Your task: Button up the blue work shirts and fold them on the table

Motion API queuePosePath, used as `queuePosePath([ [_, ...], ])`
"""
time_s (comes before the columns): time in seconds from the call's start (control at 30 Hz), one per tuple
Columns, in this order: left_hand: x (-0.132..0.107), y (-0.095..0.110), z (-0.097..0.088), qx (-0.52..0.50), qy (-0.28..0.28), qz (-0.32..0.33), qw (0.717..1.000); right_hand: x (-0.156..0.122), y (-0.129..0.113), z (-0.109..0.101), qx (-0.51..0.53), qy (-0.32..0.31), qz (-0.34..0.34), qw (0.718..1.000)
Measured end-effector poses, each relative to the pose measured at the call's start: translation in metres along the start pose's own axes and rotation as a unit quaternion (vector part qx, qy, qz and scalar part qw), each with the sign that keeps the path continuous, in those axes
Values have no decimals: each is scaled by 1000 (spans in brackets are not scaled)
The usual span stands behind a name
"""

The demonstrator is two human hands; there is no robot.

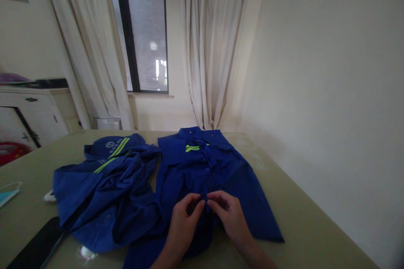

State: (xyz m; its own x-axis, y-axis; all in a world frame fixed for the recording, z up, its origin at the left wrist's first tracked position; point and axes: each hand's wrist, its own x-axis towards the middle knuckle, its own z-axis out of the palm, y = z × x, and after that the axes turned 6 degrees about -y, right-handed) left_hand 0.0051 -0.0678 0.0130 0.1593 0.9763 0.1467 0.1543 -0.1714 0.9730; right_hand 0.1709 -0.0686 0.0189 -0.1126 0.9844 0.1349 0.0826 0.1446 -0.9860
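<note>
A blue work shirt [208, 172] with a yellow-green stripe at the collar lies face up on the table [303, 227], collar away from me. My left hand [184, 218] and my right hand [229, 214] meet over its front placket. The fingertips of both hands pinch the fabric there, near a button. A second blue shirt [107, 185] with yellow-green stripes lies crumpled to the left, touching the first.
A black phone [39, 246] lies at the near left table edge. A light blue face mask [8, 193] sits at the far left. Behind the table are a white cabinet [31, 113], a window [145, 29] with cream curtains, and a bare wall on the right.
</note>
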Motion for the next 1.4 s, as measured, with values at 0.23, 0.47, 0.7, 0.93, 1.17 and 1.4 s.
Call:
queuePosePath([
  [0.23, -1, -2, 2, 13, 6, 19, 1000, 0, -4, -2, -49, -18, 4, 999],
  [0.47, -5, 6, 0, 64, -28, 97, 993, 1, 3, 0, 16, -19, 31, 999],
  [0.7, 0, 9, -14, 183, -74, 110, 974, 5, -5, -13, 19, 12, 13, 1000],
  [0.93, 2, -5, -37, 431, -108, 45, 895, 19, 5, -73, -310, 136, -13, 941],
  [1.17, 26, -8, -11, 508, -168, -72, 842, 24, 35, -107, -585, 190, 156, 773],
  [1.4, 58, -7, -3, 481, -96, -15, 871, 25, 27, -99, -423, 86, 62, 900],
])
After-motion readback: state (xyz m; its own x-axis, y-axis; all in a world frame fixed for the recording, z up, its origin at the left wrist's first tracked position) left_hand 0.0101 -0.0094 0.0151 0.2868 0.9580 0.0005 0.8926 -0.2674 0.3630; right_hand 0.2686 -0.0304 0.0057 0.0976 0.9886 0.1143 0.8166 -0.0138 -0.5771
